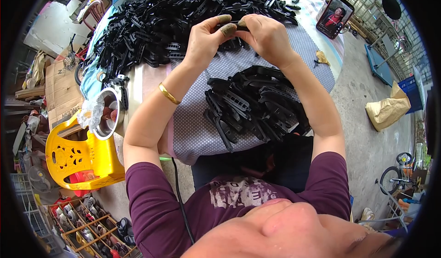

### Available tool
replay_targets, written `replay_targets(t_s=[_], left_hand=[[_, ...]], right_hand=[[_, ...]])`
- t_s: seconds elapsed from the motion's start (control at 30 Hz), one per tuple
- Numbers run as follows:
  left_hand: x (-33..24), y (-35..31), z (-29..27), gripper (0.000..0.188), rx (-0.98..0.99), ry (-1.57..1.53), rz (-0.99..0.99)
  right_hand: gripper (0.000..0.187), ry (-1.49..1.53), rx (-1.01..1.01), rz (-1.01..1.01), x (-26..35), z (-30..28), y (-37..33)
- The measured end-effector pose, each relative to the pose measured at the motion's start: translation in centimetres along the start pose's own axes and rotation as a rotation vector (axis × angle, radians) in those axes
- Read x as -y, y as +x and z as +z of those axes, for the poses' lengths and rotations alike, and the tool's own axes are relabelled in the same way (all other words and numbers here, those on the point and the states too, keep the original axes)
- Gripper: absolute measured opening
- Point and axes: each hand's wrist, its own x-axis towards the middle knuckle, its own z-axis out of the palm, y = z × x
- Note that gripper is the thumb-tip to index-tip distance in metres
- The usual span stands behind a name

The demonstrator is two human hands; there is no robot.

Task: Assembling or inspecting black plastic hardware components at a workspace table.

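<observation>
My left hand (203,41) and my right hand (268,38) meet over the far part of the table, fingertips close together. Between them they pinch a small black plastic piece (237,24), mostly hidden by the fingers. Brownish covers wrap the left thumb and forefinger, and a right fingertip. Just beyond the hands rises a large heap of black plastic parts (151,21), long and slotted. A smaller pile of similar black parts (252,102) lies between my forearms, on the patterned tablecloth (190,131) near the front edge.
A phone (334,17) stands at the table's far right. On the left, a metal bowl (108,130) with a plastic bag rests by a yellow chair (69,154). A black cable (178,189) hangs beside me. A tan sack (388,107) sits on the floor at right.
</observation>
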Motion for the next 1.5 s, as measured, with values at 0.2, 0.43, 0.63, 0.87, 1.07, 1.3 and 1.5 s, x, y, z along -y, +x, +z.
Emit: replay_targets(t_s=[0.2,0.43,0.63,0.87,1.07,1.3,1.5], left_hand=[[-1.4,-0.1,0.1,0.033,0.069,0.401,0.183],[-2.2,-0.7,0.9,0.035,0.035,0.678,0.502],[-3.6,-1.0,1.0,0.031,0.247,0.205,0.203],[-3.6,-2.0,2.4,0.029,0.813,0.416,0.14],[0.6,2.1,2.6,0.025,0.391,1.276,0.665],[2.3,3.4,3.1,0.016,0.482,1.56,0.873],[0.7,2.6,2.1,0.032,0.21,0.91,0.546]], right_hand=[[0.038,0.402,0.119,0.321,-0.7,-0.4,0.2],[0.031,0.707,0.324,0.495,-1.0,-2.3,0.6],[0.025,1.014,0.287,0.576,-3.7,-3.6,0.2],[0.031,0.416,0.867,0.481,-5.3,-3.7,-0.8],[0.033,0.123,0.867,0.524,-3.8,-3.2,-0.1],[0.031,0.457,0.886,0.539,-6.6,-3.7,-1.4],[0.021,0.837,0.546,0.59,-7.8,-4.2,-1.8]])
